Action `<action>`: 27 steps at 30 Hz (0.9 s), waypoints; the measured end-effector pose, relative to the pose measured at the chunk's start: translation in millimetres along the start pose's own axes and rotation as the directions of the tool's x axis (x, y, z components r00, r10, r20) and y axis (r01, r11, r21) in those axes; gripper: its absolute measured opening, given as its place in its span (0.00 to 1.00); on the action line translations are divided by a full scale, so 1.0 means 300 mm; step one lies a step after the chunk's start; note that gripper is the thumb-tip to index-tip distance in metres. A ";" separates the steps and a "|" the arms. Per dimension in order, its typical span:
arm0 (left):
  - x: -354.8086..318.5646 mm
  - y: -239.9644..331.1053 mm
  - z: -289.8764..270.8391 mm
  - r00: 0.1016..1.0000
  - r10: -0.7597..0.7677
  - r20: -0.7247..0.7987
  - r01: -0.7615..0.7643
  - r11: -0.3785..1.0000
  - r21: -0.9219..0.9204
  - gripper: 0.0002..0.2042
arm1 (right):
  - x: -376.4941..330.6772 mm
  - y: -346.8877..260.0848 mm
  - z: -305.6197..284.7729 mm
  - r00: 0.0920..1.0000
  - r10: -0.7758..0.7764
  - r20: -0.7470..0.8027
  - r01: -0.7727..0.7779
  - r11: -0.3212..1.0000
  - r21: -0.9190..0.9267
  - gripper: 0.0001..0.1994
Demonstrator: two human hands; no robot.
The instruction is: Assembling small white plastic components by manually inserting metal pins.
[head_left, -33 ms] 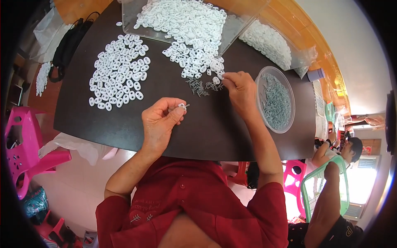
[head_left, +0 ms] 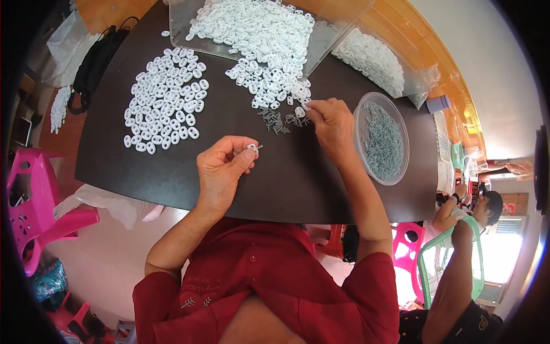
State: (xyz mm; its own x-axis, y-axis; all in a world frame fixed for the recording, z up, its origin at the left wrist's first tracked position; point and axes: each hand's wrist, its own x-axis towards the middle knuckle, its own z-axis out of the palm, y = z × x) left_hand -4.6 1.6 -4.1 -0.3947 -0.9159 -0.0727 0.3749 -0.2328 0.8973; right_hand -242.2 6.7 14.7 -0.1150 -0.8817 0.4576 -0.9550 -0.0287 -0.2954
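My left hand (head_left: 220,166) is closed in a pinch over the table's near half. Between its thumb and fingers is a small white oval plastic piece (head_left: 252,147) with holes, and a grey screw (head_left: 260,147) sticks out of it to the right. My right hand (head_left: 333,123) reaches to the right edge of a heap of such pieces (head_left: 269,80). Its thumb and forefinger are pinched on a white piece (head_left: 307,106), mostly hidden by the fingertips. Just left of these fingers, loose grey screws (head_left: 275,121) lie in two small clusters.
At the left lies a spread of white ovals (head_left: 163,103). A clear bin (head_left: 182,45) of white pieces stands at the back. To the right are a round tub (head_left: 358,123) of screws and a clear bag (head_left: 366,57). Beyond the table, another person's hand (head_left: 463,232) touches a green basket (head_left: 421,266).
My two hands have hardly moved. At the lower right, the other person's hand and forearm have shifted slightly against the green basket.
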 end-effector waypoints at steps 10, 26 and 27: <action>-0.001 0.010 -0.018 1.000 -0.019 0.023 0.018 0.999 0.049 0.07 | 0.032 -0.025 0.054 0.995 -0.048 0.092 0.053 0.997 -0.051 0.07; 0.009 0.018 -0.028 1.000 -0.011 -0.020 0.011 1.000 -0.023 0.06 | 0.081 -0.061 0.037 0.915 0.194 0.355 -0.390 0.654 0.648 0.06; 0.011 0.019 -0.026 0.999 -0.021 -0.032 0.019 0.999 -0.035 0.06 | 0.077 -0.073 0.029 0.914 0.188 0.359 -0.389 0.653 0.650 0.06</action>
State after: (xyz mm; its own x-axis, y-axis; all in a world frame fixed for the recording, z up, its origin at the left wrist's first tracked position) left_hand 2.7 -5.2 -2.6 -0.3755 -0.9209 -0.1049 0.3960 -0.2617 0.8802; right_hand -221.7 -17.2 24.4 -0.1866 -0.9805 0.0622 -0.4006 0.0182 -0.9161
